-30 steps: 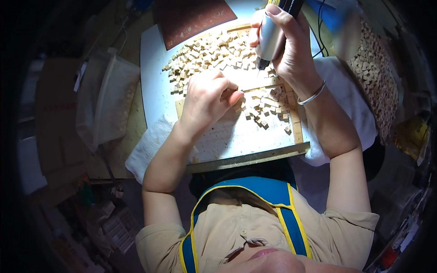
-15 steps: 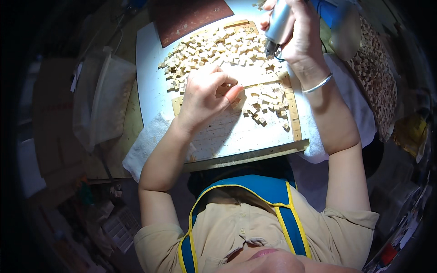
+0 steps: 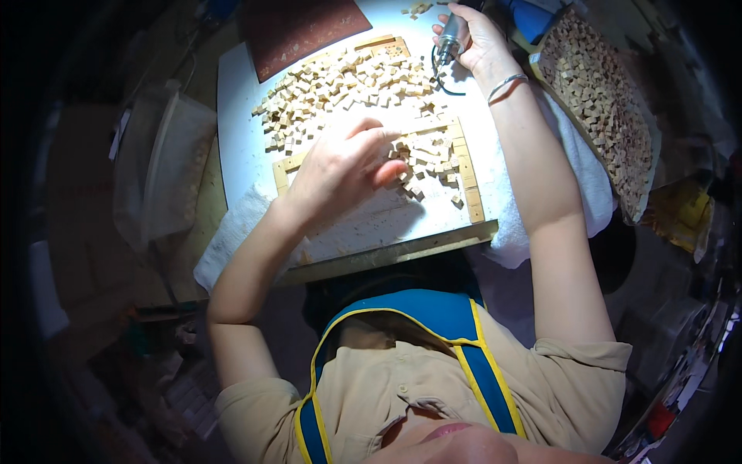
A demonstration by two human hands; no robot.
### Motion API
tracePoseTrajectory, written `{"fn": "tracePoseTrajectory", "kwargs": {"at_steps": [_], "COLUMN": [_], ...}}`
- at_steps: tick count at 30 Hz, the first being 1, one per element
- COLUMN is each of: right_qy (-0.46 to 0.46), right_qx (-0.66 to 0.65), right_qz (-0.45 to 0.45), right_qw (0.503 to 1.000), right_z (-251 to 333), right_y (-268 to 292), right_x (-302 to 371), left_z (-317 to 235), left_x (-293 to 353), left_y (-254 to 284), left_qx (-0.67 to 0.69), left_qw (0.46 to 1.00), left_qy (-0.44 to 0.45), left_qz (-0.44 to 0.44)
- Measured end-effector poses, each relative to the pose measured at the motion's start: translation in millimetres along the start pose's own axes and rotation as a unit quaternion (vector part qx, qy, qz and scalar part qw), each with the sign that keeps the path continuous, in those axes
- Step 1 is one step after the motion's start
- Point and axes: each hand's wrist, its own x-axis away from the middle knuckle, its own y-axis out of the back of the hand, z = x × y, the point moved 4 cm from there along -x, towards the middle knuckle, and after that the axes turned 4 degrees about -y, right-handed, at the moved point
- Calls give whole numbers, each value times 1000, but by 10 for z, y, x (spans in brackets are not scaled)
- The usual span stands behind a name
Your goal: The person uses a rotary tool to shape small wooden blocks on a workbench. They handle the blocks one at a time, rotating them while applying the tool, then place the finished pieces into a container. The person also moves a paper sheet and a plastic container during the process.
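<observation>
My right hand (image 3: 482,45), up at the far right of the board, is wrapped round a silver corded handheld rotary tool (image 3: 453,35). The tool's dark nose tilts down towards the board. Low over the white board (image 3: 371,220), my left hand (image 3: 340,164) has its fingers curled and its thumb bent close; whatever lies between them is hidden. Beside that thumb are small loose wooden cubes (image 3: 423,158), inside a wooden strip frame (image 3: 468,174). Beyond the hand spreads a larger heap of pale cubes (image 3: 348,81).
A dark red panel (image 3: 309,31) lies at the back left. At the right stands a tray full of cubes (image 3: 595,93), near a white towel (image 3: 568,155). Another towel (image 3: 236,236) hangs over the front left corner. A translucent plastic bin (image 3: 166,162) stands at the left.
My right hand has moved away and up with the rotary tool. My left hand has come slightly nearer, its fingertips now more tucked under. The whole view has shifted a little.
</observation>
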Motion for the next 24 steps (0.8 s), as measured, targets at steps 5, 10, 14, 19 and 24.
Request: {"fn": "tracePoseTrajectory", "kwargs": {"at_steps": [5, 10, 14, 19, 24], "right_qy": [-5, 3, 51, 127, 137], "right_qx": [36, 91, 159, 230, 395], "right_qz": [-6, 28, 52, -16, -103], "right_qw": [999, 995, 985, 965, 902], "right_z": [-63, -235, -320, -339, -298], "right_y": [30, 26, 95, 123, 184], "right_x": [-54, -126, -239, -283, -392], "left_z": [-395, -271, 16, 45, 130], "left_x": [75, 465, 1148, 2015, 2720], "left_y": [201, 713, 1144, 1314, 1396], "left_qx": [-130, -127, -66, -53, -168], "left_qw": [990, 975, 948, 897, 869], "left_qy": [-57, 27, 104, 197, 305], "left_qz": [-6, -181, -294, -392, -353]}}
